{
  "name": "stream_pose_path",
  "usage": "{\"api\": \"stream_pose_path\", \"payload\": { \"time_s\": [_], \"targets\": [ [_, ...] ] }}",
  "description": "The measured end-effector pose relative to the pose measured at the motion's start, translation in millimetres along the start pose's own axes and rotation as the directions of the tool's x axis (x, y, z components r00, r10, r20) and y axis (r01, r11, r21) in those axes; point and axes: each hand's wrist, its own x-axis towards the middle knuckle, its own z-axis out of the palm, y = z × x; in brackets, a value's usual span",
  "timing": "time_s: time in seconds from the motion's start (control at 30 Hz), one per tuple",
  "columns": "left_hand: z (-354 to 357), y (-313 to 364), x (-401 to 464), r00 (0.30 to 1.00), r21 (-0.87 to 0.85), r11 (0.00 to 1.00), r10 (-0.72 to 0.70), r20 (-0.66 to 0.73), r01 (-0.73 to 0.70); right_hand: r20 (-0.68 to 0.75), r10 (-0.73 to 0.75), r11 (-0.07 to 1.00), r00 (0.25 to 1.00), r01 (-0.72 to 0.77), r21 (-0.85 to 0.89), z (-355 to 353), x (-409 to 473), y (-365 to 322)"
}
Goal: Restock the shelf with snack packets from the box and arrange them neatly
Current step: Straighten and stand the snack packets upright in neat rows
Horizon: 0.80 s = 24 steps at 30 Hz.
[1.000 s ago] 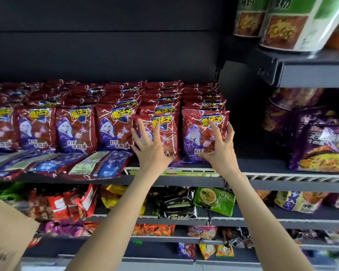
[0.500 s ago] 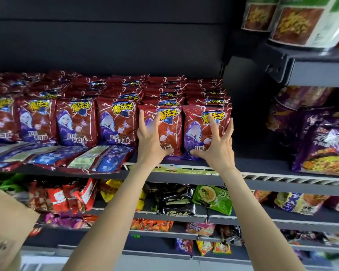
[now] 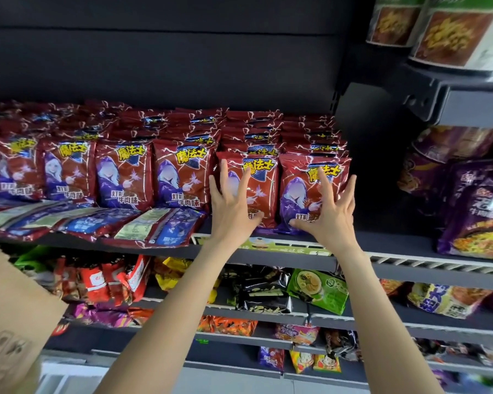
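right hand [image 3: 328, 214] spread against rightmost front packet [image 3: 302, 194]

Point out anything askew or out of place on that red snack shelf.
Several red packets lie flat, back side up, along the shelf's front edge at left, while the other red packets stand upright in rows. The front rows otherwise look even.

left hand [image 3: 230, 207] and right hand [image 3: 329, 214] spread on red snack packets [image 3: 315, 191], dark shelf [image 3: 282, 258]

The red, upright snack packets [image 3: 182, 177] are glossy crinkled foil-plastic, catching highlights. The dark grey shelf [image 3: 382, 245] looks like matt painted metal (its finish is hard to judge). The brown cardboard box [image 3: 9, 314] is dull, papery.
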Motion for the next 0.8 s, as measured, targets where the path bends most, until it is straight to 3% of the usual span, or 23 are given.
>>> {"api": "stream_pose_path", "payload": {
  "time_s": [0.13,0.23,0.37,0.47,0.57,0.63,0.8],
  "targets": [
    [-33.6,14.4,-28.8,0.980,-0.177,0.971,0.138,-0.141,-0.162,-0.193,-0.024,1.000,0.981,0.025,0.004,-7.0,-19.2,-11.2],
    [-63.9,10.6,-67.1,0.908,-0.122,0.932,0.293,-0.301,-0.341,-0.404,-0.163,0.973,0.900,0.215,0.086,-3.7,-45.0,-32.5],
    [-86.8,-40.7,-107.6,0.765,0.018,0.909,0.361,-0.533,-0.416,-0.285,-0.269,0.921,0.920,0.333,0.204,23.3,-78.2,-71.2],
    [-99.3,-96.0,-137.3,0.715,0.049,0.967,0.217,-0.665,-0.248,-0.176,-0.350,0.888,0.920,0.386,0.249,47.1,-95.0,-99.3],
    [-109.0,-155.1,-153.1,0.735,0.046,0.997,-0.016,-0.678,0.064,-0.080,-0.376,0.881,0.923,0.383,0.278,67.2,-102.1,-123.9],
    [-114.9,-188.8,-151.2,0.785,0.076,0.984,-0.083,-0.614,0.164,-0.067,-0.374,0.887,0.925,0.378,0.267,79.9,-101.8,-137.2],
    [-128.8,-229.7,-116.8,0.917,0.236,0.972,0.098,-0.387,-0.004,-0.096,-0.290,0.926,0.952,0.304,0.225,105.0,-96.2,-159.9]
  ]
}}
